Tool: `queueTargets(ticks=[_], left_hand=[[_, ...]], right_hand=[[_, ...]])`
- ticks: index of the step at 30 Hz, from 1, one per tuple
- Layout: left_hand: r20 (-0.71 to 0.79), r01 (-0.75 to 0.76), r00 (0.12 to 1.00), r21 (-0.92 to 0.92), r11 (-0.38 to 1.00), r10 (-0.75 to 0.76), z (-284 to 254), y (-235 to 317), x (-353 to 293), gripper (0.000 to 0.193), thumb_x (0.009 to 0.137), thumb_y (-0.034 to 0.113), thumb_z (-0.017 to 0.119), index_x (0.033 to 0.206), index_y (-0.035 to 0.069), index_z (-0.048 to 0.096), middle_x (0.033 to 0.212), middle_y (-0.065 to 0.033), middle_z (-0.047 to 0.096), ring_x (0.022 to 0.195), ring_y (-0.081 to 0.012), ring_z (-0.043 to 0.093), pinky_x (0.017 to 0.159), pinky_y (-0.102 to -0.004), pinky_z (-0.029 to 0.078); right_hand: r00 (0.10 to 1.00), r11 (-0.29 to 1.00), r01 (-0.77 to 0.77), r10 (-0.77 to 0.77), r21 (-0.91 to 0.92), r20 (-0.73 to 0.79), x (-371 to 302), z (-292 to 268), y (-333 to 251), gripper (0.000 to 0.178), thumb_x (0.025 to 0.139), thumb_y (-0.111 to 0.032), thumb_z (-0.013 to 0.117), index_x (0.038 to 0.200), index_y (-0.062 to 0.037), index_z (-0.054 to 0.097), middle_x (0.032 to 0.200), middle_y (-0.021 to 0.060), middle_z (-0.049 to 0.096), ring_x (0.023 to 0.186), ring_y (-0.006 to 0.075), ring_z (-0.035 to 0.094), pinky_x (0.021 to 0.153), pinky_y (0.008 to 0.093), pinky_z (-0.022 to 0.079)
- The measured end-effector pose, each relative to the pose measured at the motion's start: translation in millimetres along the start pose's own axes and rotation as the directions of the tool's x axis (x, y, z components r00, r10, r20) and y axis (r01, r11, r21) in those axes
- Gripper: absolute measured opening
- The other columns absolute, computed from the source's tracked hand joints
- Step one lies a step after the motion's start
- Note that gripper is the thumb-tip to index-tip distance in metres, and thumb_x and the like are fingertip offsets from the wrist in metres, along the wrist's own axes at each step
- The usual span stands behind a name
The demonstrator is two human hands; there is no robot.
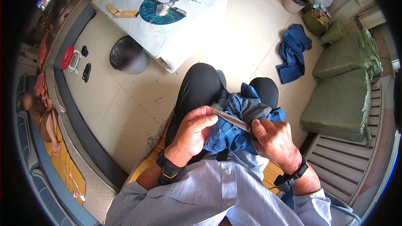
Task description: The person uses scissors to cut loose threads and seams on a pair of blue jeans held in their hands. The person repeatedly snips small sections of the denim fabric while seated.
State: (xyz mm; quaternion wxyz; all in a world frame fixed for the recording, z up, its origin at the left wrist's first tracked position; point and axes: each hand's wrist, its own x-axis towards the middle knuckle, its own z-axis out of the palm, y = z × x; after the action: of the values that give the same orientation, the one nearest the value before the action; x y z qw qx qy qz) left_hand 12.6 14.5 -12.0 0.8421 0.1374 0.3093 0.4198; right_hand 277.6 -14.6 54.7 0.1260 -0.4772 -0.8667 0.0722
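Hands [194, 129] at denim [224, 140], bin [141, 63] beside table [167, 35]

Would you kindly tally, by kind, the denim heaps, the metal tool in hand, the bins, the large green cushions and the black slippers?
Denim heaps: 2
Metal tool: 1
Bins: 2
Green cushions: 2
Black slippers: 2
Total: 9

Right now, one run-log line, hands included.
right hand: gripping metal blade by one end | left hand: at its other end, hold unclear | denim cloth: on lap | denim garment: floor
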Motion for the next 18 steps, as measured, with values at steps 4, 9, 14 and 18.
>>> queueTargets(ticks=[4,9,14,18], left_hand=[[-0.014,-0.007,1.000,-0.011,1.000,0.007,4,2,-1,0.008,0.101,0.004,0.067,0.108,0.003,0.069,0.097,0.0003,0.068,0.089,-0.0085,0.065,0.084,-0.0248,0.053],[-0.007,-0.113,0.993,0.111,0.987,0.115,-2,1,0,0.011,0.100,0.003,0.070,0.111,0.003,0.068,0.098,0.0025,0.066,0.088,-0.0059,0.062,0.083,-0.0227,0.051],[0.029,-0.183,0.983,0.282,0.942,0.182,0,8,-5,0.011,0.100,0.003,0.071,0.111,0.002,0.067,0.098,0.0042,0.064,0.087,-0.0031,0.057,0.082,-0.0205,0.047],[0.037,-0.149,0.989,0.390,0.909,0.146,-1,12,-6,0.012,0.099,0.004,0.072,0.109,0.001,0.067,0.096,0.0049,0.064,0.086,-0.0015,0.055,0.079,-0.0202,0.047]], right_hand=[[0.995,0.969,-0.092,0.099,0.230,-0.021,-1,-2,4,0.039,0.071,0.001,0.078,0.108,-0.0023,0.066,0.071,0.0118,0.060,0.057,0.0310,0.063,0.053,0.0407,0.050],[0.916,0.732,-0.384,0.380,0.562,0.132,0,-12,6,0.029,0.085,-0.003,0.080,0.111,-0.0023,0.067,0.070,0.0063,0.061,0.059,0.0136,0.060,0.056,0.0306,0.047],[0.833,0.320,-0.501,0.431,0.804,0.348,10,-18,2,0.040,0.088,-0.005,0.082,0.123,-0.0024,0.065,0.077,-0.0003,0.061,0.072,0.0055,0.057,0.067,0.0260,0.047],[0.854,0.263,-0.448,0.408,0.855,0.322,21,-4,-6,0.046,0.086,-0.003,0.083,0.127,-0.0016,0.064,0.087,0.0005,0.068,0.078,0.0069,0.063,0.073,0.0250,0.051]])
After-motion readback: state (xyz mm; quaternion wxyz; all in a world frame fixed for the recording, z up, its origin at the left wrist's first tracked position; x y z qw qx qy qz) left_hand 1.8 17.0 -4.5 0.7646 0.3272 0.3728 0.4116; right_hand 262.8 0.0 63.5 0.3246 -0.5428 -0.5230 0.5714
